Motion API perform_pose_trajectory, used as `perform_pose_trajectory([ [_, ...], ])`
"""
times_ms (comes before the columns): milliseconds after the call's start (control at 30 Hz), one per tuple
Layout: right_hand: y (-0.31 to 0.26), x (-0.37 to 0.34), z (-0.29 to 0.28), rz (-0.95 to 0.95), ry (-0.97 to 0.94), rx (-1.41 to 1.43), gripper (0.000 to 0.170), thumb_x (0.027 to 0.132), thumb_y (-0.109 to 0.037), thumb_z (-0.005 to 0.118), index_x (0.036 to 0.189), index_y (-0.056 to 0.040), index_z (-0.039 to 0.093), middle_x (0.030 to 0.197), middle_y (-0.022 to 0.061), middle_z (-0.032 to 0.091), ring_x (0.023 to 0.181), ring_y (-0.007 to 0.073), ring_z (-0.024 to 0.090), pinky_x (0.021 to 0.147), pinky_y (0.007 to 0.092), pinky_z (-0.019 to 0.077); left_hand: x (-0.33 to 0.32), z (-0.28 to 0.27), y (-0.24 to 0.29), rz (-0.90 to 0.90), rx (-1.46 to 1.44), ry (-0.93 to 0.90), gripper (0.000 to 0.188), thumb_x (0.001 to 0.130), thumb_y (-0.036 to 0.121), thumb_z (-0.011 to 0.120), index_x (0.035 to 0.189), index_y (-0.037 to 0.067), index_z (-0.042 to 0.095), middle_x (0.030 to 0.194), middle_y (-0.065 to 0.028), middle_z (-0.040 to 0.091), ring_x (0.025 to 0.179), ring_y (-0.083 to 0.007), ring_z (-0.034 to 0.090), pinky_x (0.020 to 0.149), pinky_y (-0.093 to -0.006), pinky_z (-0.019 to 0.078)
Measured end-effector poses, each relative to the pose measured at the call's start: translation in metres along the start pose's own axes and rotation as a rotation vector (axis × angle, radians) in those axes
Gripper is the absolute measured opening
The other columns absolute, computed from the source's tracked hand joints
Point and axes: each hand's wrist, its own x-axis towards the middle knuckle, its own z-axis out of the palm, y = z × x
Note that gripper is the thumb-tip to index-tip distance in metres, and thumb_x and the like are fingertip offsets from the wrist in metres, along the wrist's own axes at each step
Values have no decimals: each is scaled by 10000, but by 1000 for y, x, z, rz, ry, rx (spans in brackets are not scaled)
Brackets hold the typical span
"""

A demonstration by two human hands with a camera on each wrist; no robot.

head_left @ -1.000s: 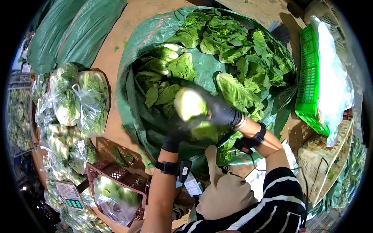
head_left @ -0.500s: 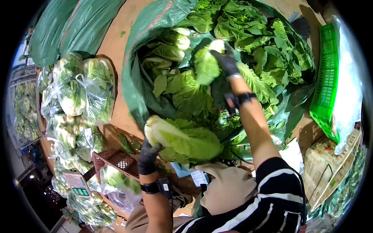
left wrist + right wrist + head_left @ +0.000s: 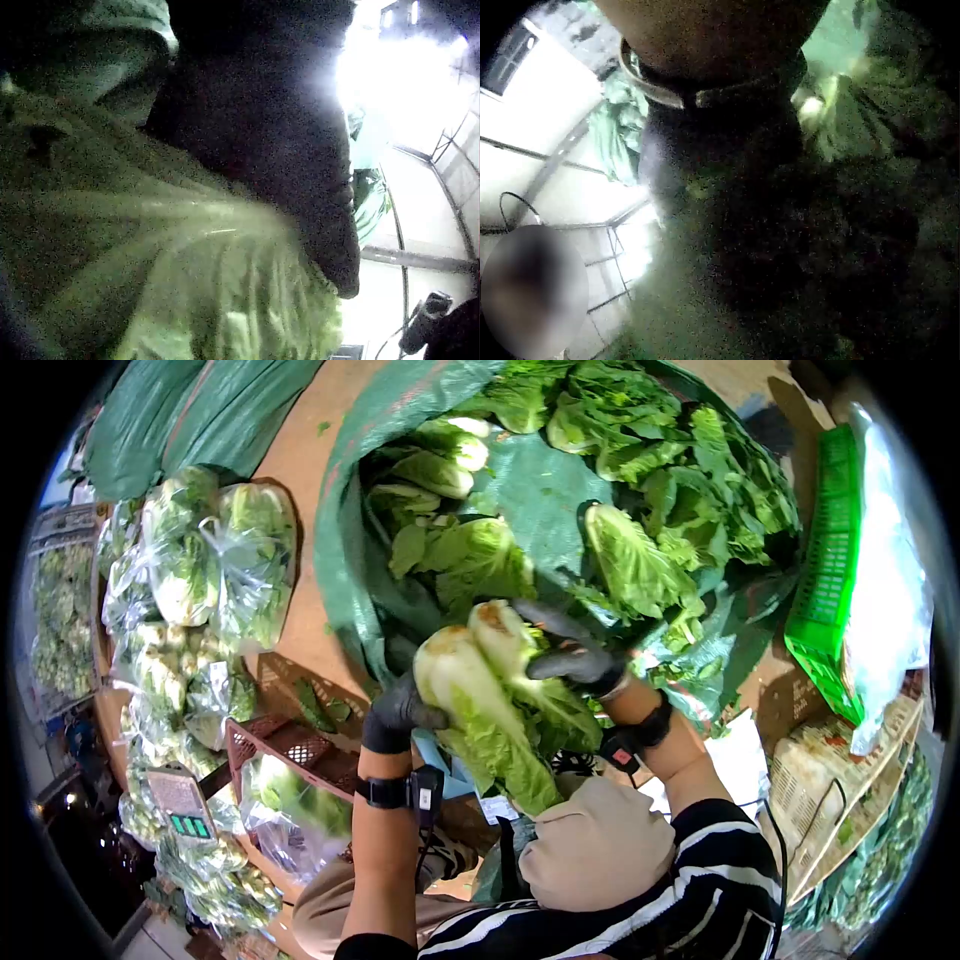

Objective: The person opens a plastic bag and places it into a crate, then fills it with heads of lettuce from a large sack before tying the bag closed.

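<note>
Both hands wear dark gloves. My left hand [image 3: 398,715] grips a large napa cabbage [image 3: 478,725], its pale base up and its leaves hanging toward the lap. A second, slimmer napa cabbage [image 3: 497,635] leans against it, with my right hand [image 3: 572,650] curled around its far side. Both heads are over the near side of an open green woven sack [image 3: 345,560]. In the left wrist view, the left glove [image 3: 262,112] lies over ribbed cabbage leaves [image 3: 225,292]. The right wrist view is dark, with the right glove [image 3: 720,142] filling its middle.
More cabbages [image 3: 640,565] and loose leaves lie inside the sack. Bagged cabbages [image 3: 180,575] line the left side, near a scale [image 3: 180,805] and a maroon crate [image 3: 300,750]. On the right stand a bright green crate [image 3: 825,570] and a beige crate [image 3: 830,780].
Half a second ago, the right hand held its cabbage deep in the sack; it has come back toward the body beside the left one. The left hand's cabbage has turned more upright.
</note>
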Motion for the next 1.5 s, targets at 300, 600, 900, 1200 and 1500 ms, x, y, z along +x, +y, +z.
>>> perform_pose_trajectory([
  [300, -23, 14, 34, -56, -373, -662, 641, 763, -399, 561, 1216, -1, 344, 1228, 179, 385, 1122, 269, 379, 951, 344, 285, -39, 34, -37, 33, -168, 379, 697, 641, 152, 697, 1227, 21, 342, 1121, -60, 481, 963, -184, 481, 872, -317, 380],
  [600, -33, 79, -113, 603, 278, -1947, 822, 596, -480, 631, 1233, -53, 335, 1011, 179, 552, 898, 293, 550, 747, 424, 436, -77, 41, -47, 53, -202, 514, 649, 670, 134, 674, 1223, 31, 352, 1138, -61, 472, 985, -176, 468, 886, -315, 369],
  [900, -36, 36, -49, 144, -59, -813, 797, 605, -282, 734, 1249, -61, 318, 1200, 142, 428, 1097, 240, 426, 918, 351, 325, -75, 15, -24, 197, -223, 566, 601, 698, 116, 651, 1220, 41, 362, 1156, -62, 463, 1007, -168, 455, 901, -312, 357],
  [1200, -105, 75, 102, 131, -555, -550, 779, 578, -162, 745, 1223, -11, 335, 1197, 104, 418, 1108, 188, 377, 938, 304, 284, -143, 18, 11, 412, -197, 539, 554, 727, 98, 628, 1216, 50, 373, 1173, -63, 454, 1029, -160, 442, 915, -309, 346],
  [1500, -163, 67, 284, 307, -891, -537, 726, 544, -74, 738, 1172, -25, 378, 1110, 62, 475, 1032, 167, 431, 897, 294, 331, -253, 101, 5, 827, -272, 496, 532, 756, 86, 610, 1221, 64, 351, 1155, -42, 455, 1013, -120, 436, 885, -289, 373],
])
